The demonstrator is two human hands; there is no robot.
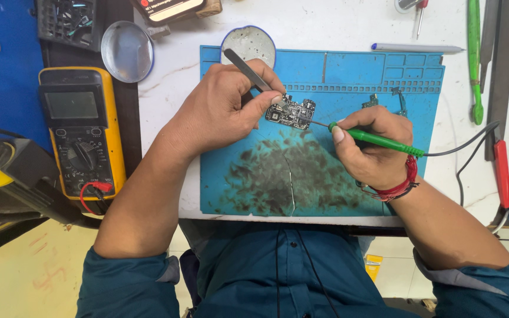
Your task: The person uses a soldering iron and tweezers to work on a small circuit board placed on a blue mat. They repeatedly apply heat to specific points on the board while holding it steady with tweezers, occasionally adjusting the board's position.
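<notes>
Circuit board lies on the blue mat, my left hand clamping tweezers at its left edge, right hand gripping the soldering iron touching its right edge. I fear the hot tip may slip and lift neighbouring parts.

tweezers: bare metal, smooth, dull sheen
soldering iron: glossy green plastic handle, thin metal tip
circuit board: dark matt board, small shiny metal parts
mat: blue rubbery sheet, matt, near half scorched and stained dark
meter: yellow and grey plastic, far left
benchtop: white, smooth, scuffed
</notes>
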